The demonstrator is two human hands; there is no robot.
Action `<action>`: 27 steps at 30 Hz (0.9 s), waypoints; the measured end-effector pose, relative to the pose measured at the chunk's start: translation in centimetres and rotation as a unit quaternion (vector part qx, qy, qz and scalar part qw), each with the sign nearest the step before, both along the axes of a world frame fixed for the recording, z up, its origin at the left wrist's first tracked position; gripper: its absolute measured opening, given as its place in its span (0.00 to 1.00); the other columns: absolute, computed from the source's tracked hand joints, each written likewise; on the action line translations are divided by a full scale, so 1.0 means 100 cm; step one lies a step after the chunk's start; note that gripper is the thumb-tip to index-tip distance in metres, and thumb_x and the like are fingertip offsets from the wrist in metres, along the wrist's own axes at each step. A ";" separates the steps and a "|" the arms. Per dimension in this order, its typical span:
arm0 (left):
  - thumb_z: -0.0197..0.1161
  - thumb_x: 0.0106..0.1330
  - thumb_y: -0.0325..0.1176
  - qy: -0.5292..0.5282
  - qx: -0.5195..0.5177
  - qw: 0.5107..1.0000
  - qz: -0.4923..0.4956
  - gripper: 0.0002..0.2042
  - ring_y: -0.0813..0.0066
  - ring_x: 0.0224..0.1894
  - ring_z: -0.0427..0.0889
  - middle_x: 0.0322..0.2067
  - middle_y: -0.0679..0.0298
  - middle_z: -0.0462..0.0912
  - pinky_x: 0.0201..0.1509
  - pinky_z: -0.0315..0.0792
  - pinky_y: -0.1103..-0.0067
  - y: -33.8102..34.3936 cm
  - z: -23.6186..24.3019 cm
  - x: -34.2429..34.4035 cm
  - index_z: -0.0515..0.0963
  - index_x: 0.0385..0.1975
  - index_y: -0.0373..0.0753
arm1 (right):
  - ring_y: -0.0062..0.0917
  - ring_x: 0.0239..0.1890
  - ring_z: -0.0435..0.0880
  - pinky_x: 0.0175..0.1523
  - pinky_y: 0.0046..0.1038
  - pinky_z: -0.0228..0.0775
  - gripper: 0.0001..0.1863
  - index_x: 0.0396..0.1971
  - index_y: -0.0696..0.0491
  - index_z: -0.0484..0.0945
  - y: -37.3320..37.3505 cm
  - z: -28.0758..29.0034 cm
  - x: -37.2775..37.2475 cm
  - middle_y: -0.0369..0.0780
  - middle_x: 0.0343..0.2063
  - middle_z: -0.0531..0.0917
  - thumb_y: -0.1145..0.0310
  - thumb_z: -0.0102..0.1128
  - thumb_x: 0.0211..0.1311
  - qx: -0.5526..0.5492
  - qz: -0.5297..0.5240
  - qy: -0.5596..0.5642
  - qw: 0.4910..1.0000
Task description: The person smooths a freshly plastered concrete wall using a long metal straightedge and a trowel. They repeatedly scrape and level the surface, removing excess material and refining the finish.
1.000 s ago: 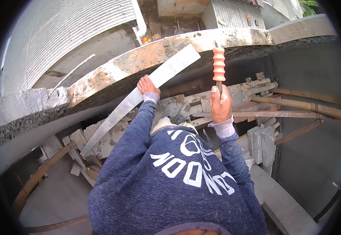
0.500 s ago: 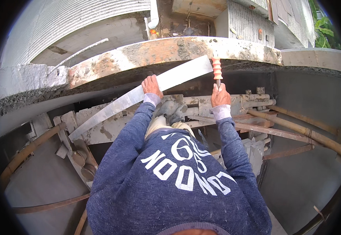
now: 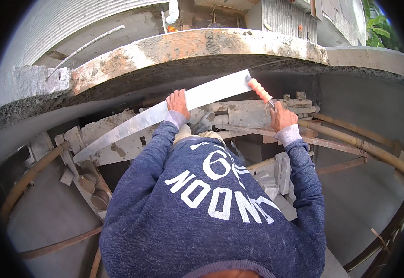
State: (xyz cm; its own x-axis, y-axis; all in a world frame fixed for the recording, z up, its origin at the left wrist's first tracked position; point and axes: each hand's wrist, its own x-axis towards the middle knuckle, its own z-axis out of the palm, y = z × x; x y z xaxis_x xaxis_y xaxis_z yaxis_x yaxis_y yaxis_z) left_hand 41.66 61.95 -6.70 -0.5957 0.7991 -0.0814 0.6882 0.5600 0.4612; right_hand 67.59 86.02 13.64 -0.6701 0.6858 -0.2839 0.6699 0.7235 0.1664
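My left hand [image 3: 178, 103] is closed on a long, pale metal straightedge [image 3: 220, 90], gripping it near its middle. The bar slants from the lower left up to the right, below the wall's edge. In my right hand [image 3: 283, 116] is a tool with an orange ribbed handle [image 3: 260, 90]. My fingers wrap its dark metal part, and the handle leans up and left. The handle's tip is at the right end of the straightedge; whether they touch I cannot tell. The tool's other end is hidden in my hand.
A rough concrete wall top [image 3: 197, 44] curves across in front. Below are scaffold boards [image 3: 118, 150], bamboo poles [image 3: 364, 143] and a boot [image 3: 205, 123]. A metal rod [image 3: 88, 48] sticks up at left. Corrugated roofing [image 3: 72, 23] lies beyond the wall.
My right hand has moved right and slightly down, and the orange handle has tipped from upright to leaning left. The straightedge has shifted slightly, still in my left hand. The view has shifted too.
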 end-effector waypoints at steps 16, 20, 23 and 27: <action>0.65 0.37 0.22 -0.056 0.012 0.998 -0.022 0.35 0.53 0.52 0.70 0.45 0.54 0.70 0.60 0.61 0.64 -0.032 0.014 0.028 0.66 0.54 0.38 | 0.21 0.23 0.75 0.31 0.26 0.69 0.17 0.45 0.57 0.74 -0.070 0.036 -0.006 0.36 0.23 0.77 0.56 0.51 0.76 -0.104 -0.036 0.427 0.897; 0.65 0.38 0.21 -0.086 -0.024 0.995 -0.035 0.35 0.54 0.53 0.70 0.45 0.54 0.70 0.59 0.61 0.65 -0.043 0.029 0.031 0.66 0.54 0.37 | 0.18 0.24 0.75 0.31 0.22 0.71 0.19 0.41 0.54 0.72 -0.067 -0.035 0.042 0.34 0.26 0.76 0.51 0.53 0.74 -0.252 -0.231 0.544 0.766; 0.67 0.38 0.23 -0.089 -0.024 0.995 -0.044 0.32 0.54 0.52 0.70 0.45 0.53 0.70 0.59 0.61 0.64 -0.054 0.046 0.031 0.67 0.50 0.37 | 0.25 0.29 0.81 0.37 0.31 0.82 0.21 0.40 0.56 0.70 -0.050 -0.065 0.072 0.39 0.30 0.79 0.50 0.54 0.73 -0.288 -0.335 0.571 0.692; 0.66 0.36 0.22 -0.059 0.058 0.997 0.010 0.36 0.53 0.53 0.70 0.46 0.52 0.70 0.63 0.59 0.63 -0.074 0.077 0.030 0.66 0.55 0.36 | 0.25 0.30 0.81 0.37 0.31 0.82 0.18 0.40 0.52 0.70 -0.035 -0.092 0.077 0.37 0.31 0.79 0.50 0.56 0.72 -0.365 -0.384 0.570 0.628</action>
State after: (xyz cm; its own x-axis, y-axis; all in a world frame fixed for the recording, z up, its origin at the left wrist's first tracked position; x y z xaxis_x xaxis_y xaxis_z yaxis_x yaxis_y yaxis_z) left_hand 44.65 54.53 0.97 -0.6036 0.7950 -0.0603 0.6145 0.5120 0.6002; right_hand 75.28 82.52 4.40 -0.2734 0.8973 -0.3467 0.2506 -0.2815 -0.9263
